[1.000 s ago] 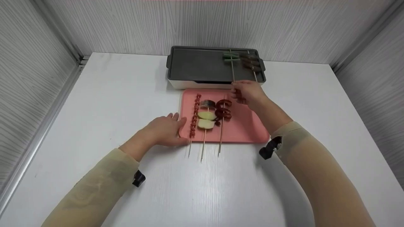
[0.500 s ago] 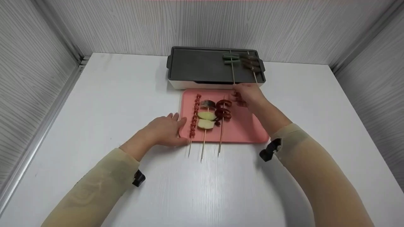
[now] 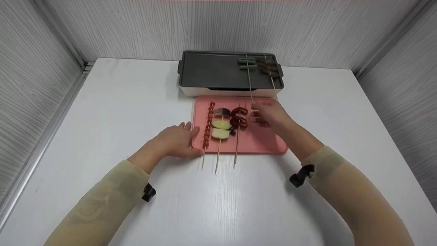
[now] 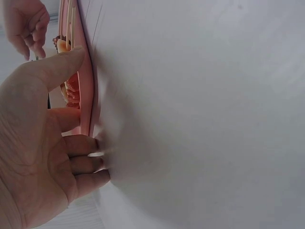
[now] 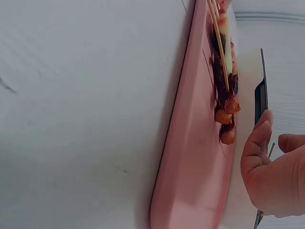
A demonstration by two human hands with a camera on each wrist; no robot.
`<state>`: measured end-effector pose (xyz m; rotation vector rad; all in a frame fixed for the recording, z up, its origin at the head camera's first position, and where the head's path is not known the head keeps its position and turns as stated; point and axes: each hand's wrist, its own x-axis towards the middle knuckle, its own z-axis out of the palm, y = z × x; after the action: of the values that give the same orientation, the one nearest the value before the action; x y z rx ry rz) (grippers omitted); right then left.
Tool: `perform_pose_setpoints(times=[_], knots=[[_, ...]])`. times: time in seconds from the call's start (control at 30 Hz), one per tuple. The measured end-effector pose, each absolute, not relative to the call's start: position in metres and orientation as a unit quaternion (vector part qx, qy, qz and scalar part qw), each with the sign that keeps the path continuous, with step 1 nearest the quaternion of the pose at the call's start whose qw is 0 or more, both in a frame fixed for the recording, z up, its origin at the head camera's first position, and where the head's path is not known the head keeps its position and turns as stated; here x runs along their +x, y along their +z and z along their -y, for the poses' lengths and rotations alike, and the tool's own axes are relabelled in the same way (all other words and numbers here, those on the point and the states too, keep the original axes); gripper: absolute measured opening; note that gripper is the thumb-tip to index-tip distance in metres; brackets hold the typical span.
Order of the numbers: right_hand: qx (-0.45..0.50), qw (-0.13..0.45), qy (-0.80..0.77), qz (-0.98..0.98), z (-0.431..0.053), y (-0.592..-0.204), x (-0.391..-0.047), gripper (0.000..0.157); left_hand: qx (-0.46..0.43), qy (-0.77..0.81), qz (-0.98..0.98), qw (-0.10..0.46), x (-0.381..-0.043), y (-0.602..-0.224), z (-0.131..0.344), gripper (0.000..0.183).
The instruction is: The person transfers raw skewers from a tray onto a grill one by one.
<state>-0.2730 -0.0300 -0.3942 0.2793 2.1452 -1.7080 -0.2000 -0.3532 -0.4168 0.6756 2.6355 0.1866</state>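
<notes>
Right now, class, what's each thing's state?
Griddle: uncovered, partly loaded.
Green skewer: lying on griddle, overhanging front.
Brown skewer: lying on griddle, overhanging front.
Pink tray: flat, partly loaded.
Beaded skewer: lying on tray.
Pale skewer: lying on tray.
Maroon skewer: lying on tray.
Left hand: touching tray.
Right hand: loosely bent.

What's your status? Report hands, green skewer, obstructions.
Left hand touching pink tray. Green skewer on griddle, stick overhanging front. Right hand by its stick end, no grip visible. Brown skewer close alongside; nothing seen blocking.

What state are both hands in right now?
Left hand: open, against the left edge of the pink tray.
Right hand: open, holding nothing, beside the near end of the green skewer.
</notes>
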Motion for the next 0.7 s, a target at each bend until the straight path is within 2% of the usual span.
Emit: perform_pose_setpoints(times=[0.7], knots=[[0.046, 0.267, -0.571, -0.775, 0.012, -0.405, -0.183, 0.044, 0.238, 0.066, -0.947, 0.204, -0.201, -0.418, 0.353, 0.096]])
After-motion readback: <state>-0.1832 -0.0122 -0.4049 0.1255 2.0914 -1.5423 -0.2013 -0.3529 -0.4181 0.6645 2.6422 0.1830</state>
